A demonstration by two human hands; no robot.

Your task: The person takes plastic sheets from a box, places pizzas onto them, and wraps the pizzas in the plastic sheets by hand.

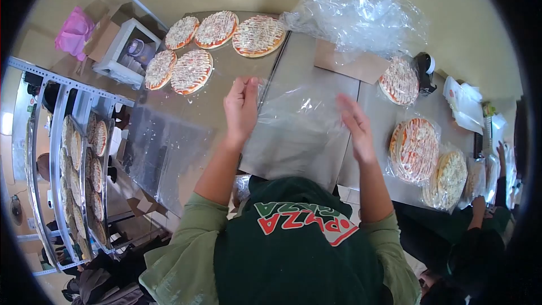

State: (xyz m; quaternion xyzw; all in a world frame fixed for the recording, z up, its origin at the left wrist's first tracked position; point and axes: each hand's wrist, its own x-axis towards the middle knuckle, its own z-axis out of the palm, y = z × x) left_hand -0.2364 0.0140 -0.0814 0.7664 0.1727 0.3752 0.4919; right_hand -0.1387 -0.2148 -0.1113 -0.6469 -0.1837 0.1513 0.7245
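My left hand (241, 110) is closed, thumb against fingers, pinching the upper left edge of a clear plastic bag (299, 114). The bag hangs spread over the metal table (291, 155) in front of my apron. At its right side is my right hand (357, 127), fingers stretched out and slightly blurred, beside the plastic without gripping it. Beyond my left hand, several unwrapped pizzas (258, 36) with sauce and shredded cheese lie on the table. To the right of my right hand stands a stack of bagged pizzas (415, 149).
A heap of clear plastic bags (361, 14) lies at the back by a cardboard piece (355, 63). More bagged pizzas (449, 178) and a tape dispenser (424, 73) are at right. A rack (73, 164) of pizzas stands left. A co-worker's hand (479, 206) shows far right.
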